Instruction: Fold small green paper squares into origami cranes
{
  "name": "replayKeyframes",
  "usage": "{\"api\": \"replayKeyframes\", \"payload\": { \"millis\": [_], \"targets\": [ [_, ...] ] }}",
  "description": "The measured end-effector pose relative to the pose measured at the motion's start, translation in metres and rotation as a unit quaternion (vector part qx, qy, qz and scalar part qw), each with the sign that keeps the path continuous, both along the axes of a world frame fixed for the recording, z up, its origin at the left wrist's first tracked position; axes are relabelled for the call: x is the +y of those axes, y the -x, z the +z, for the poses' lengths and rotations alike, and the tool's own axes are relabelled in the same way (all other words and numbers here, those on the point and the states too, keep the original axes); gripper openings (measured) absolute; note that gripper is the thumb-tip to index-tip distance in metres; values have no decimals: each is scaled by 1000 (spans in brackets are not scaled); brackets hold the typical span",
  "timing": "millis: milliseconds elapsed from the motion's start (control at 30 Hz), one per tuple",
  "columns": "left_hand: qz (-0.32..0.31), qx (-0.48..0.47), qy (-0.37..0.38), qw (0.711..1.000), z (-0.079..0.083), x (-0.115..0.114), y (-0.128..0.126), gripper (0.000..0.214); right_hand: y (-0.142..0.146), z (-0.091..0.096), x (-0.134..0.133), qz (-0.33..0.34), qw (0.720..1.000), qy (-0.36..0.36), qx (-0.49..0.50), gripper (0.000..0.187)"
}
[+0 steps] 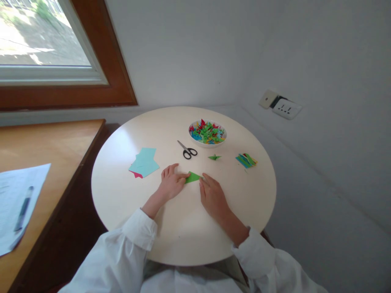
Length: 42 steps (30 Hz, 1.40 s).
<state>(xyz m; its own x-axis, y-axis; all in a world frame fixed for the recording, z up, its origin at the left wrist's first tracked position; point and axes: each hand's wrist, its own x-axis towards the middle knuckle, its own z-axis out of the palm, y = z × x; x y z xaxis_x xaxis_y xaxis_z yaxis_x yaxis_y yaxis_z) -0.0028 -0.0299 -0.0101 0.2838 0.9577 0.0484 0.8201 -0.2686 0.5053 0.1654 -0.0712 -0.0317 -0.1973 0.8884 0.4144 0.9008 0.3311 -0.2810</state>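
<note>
A small piece of green paper [193, 178], folded to a triangle, lies on the round white table [122, 199] between my two hands. My left hand [171, 181] holds its left end down, a fingertip pressed on the upper left corner. At the pointed right end, my right hand [215, 198] has its thumb and fingers closed on the tip. Just beyond the paper sits a finished green paper crane [214, 157]. Scissors [187, 151] with black handles lie further back, blades pointing away to the left.
A white bowl [208, 144] full of colourful paper cranes stands at the back. Light blue paper sheets [144, 162] over a red one lie left; coloured paper strips [246, 160] lie right. A wooden desk [76, 140] holds a printed sheet [33, 183] and a pen [23, 208].
</note>
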Motion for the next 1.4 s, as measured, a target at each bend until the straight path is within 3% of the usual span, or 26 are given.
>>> {"api": "replayKeyframes", "payload": {
  "millis": [200,367,567,800,1133,1300,1400],
  "targets": [
    [-52,20,-112,992,-6,-8,2,36,-8,0,8,-29,999,-6,14,29],
    [-28,-12,-136,990,-16,-6,4,55,-5,5,12,-43,999,25,12,29],
    [-18,-33,-150,988,-18,-8,2,29,-4,7,11,-11,999,13,35,16],
    [-55,-49,-187,980,-8,-19,-3,16,-6,5,7,26,997,-2,77,14],
    [-85,17,-239,967,-5,-26,-8,21,-5,5,6,87,991,36,97,35],
    [-60,12,-201,978,-6,-28,-7,22,-4,3,5,100,982,41,156,46],
    [-43,-45,-166,984,-7,-27,-4,19,-2,6,3,120,968,45,217,47]
  ]
}}
